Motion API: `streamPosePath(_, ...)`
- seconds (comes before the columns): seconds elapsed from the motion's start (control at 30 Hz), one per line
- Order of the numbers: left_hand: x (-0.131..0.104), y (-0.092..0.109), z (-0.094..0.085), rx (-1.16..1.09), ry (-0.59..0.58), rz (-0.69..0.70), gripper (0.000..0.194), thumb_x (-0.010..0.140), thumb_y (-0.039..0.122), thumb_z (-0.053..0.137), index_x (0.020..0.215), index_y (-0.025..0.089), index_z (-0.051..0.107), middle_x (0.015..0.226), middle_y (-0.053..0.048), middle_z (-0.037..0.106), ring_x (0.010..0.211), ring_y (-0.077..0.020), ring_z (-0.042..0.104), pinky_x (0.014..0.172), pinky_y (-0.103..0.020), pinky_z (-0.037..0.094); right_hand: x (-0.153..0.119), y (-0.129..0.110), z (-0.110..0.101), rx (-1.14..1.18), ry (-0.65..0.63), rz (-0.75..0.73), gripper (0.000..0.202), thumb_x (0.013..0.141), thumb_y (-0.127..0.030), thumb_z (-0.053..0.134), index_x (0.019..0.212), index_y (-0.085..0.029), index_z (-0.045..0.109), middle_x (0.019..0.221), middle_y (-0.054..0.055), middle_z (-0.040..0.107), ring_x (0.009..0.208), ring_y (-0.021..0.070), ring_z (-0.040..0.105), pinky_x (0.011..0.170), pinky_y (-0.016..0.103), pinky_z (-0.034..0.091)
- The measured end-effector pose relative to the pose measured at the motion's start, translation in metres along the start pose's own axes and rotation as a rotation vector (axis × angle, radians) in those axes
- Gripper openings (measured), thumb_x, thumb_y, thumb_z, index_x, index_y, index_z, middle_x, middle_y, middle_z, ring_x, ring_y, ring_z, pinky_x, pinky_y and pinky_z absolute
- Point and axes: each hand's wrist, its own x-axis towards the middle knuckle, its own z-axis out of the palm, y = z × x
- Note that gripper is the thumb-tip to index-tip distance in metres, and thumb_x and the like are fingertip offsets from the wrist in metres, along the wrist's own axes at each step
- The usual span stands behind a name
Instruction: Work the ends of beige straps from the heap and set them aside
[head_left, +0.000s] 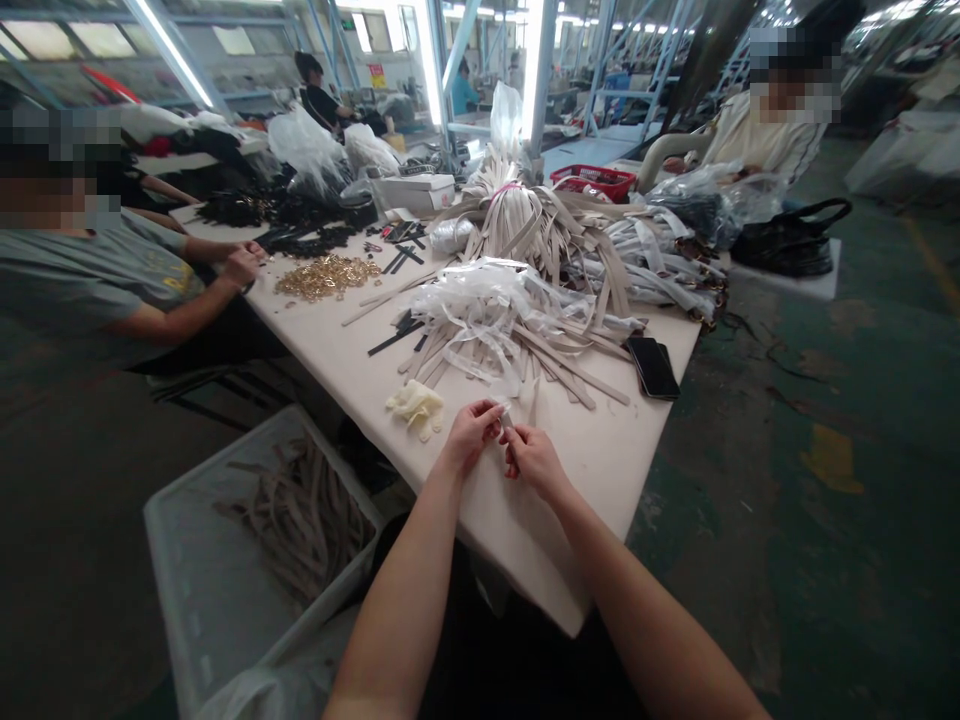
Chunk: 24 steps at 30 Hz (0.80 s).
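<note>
Close together above the near part of the table, my left hand (475,432) and my right hand (531,458) are both closed. Between their fingertips is the end of a narrow grey-beige strap (507,421), pinched by my right hand. A whitish bit of plastic film shows at my left fingertips; how it joins the strap is too small to tell. Just beyond lies a heap of beige straps (577,385) with clear plastic film (487,300) over it. To the left of my left hand rests a crumpled pale yellow glove-like piece (417,408).
A black phone (652,368) lies at the table's right edge. Gold metal pieces (326,277) and black straps are heaped at left, by a co-worker's hands (244,265). Below left stands a white bin (161,540) holding beige straps. Another person sits at the far right.
</note>
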Motion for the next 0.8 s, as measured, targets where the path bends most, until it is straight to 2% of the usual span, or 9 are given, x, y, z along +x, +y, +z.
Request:
streamPosePath(0.13,-0.002,0.001,0.000,-0.021,-0.018,-0.031,0.030,0.075,0.039,0.078,0.078,0.013,0.065,0.062,0.000,0.057,0.050,-0.0093,0.051,0.051,-0.023,0.039,-0.002,-0.004,0.004,-0.066,0.025,-0.032,0.040,0.090,-0.055,0.050,0.077,-0.019,0.061,0.051,-0.004,0.058,0.034,0.0102,0.052,0.035,0.020,0.043)
streamPosePath(0.37,-0.003,0.006,0.000,-0.136,0.046,0.004,0.025,0.074,0.034,0.078,0.080,0.013,0.065,0.069,-0.001,0.061,0.054,-0.0084,0.053,0.051,-0.022,0.038,-0.009,-0.003,0.000,-0.021,0.033,-0.028,0.040,0.089,-0.055,0.050,0.077,-0.019,0.061,0.049,-0.005,0.055,0.033,0.0101,0.049,0.036,0.020,0.043)
streamPosePath(0.53,-0.002,0.007,0.000,-0.158,0.064,0.009,0.025,0.073,0.033,0.078,0.080,0.013,0.065,0.076,-0.003,0.063,0.056,-0.0079,0.053,0.053,-0.022,0.040,-0.011,-0.001,0.000,0.001,0.084,-0.047,0.041,0.089,-0.056,0.050,0.077,-0.019,0.062,0.048,-0.005,0.054,0.032,0.0096,0.048,0.037,0.020,0.043)
streamPosePath(0.8,-0.001,0.001,-0.001,-0.052,0.048,0.012,0.027,0.075,0.037,0.077,0.079,0.013,0.066,0.062,-0.001,0.059,0.053,-0.0098,0.053,0.053,-0.023,0.039,-0.006,-0.001,0.001,-0.012,0.059,-0.032,0.040,0.089,-0.056,0.051,0.077,-0.019,0.062,0.047,-0.005,0.055,0.032,0.0103,0.049,0.034,0.020,0.040)
